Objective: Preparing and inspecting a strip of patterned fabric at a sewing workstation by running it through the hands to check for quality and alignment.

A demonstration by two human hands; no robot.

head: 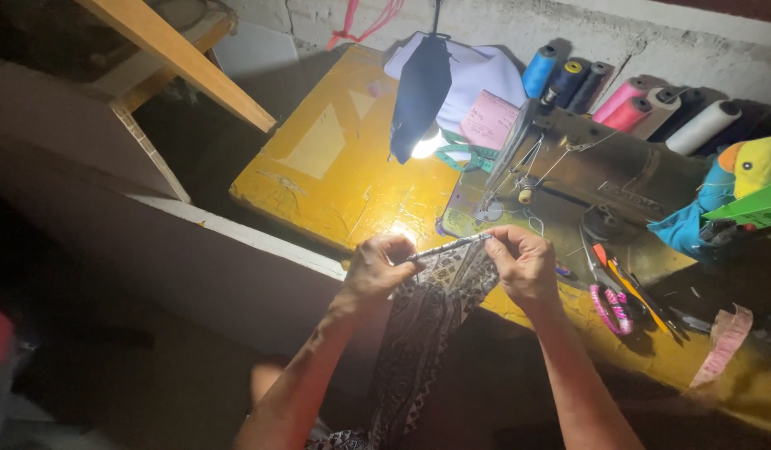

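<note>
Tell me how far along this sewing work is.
Done: nothing finished is visible. In hand: left hand and right hand pinch a folded edge of the patterned fabric taut. Left: the fabric is not yet under the sewing machine.

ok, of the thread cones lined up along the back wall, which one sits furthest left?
The bright blue thread cone, at the left end of the row beside the white cloth pile. The cones to its right are dark, then pink, then white.
</note>
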